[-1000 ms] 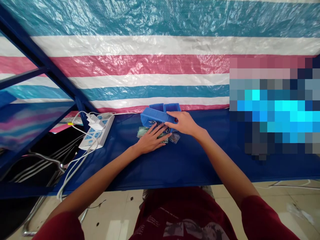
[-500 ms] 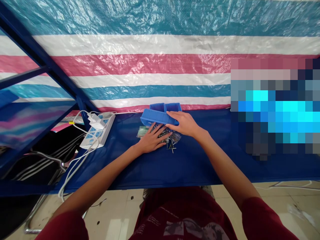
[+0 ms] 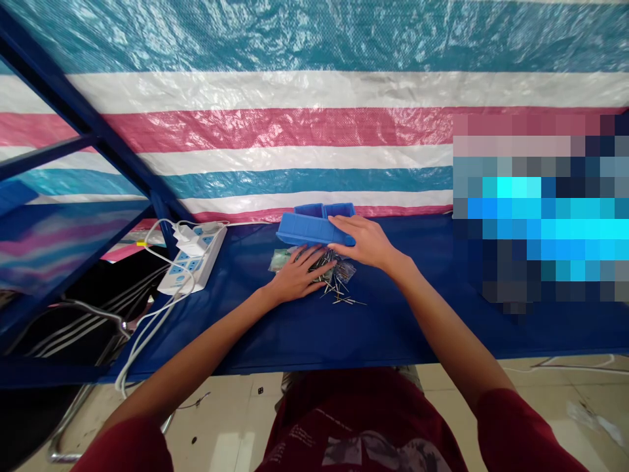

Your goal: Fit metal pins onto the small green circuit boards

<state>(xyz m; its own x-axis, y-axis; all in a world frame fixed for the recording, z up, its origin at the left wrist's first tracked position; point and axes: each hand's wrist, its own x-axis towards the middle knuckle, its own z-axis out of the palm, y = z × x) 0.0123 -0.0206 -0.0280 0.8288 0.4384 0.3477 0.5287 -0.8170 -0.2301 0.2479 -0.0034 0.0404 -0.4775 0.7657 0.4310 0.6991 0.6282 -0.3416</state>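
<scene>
Clearly, the tipped blue bin [image 3: 307,229] was held by the right hand [image 3: 367,242], pinched between thumb and fingers, just beyond the other fingertips. Thin metal pieces [image 3: 336,286] were partly covered by the left hand [image 3: 295,276], its fingers spread, and strewn just right of them.

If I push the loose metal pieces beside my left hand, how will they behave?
The loose metal pieces look stiff, being thin but straight. The shiny blue tabletop suggests they may slide easily; lying crossed, they could scatter.
</scene>
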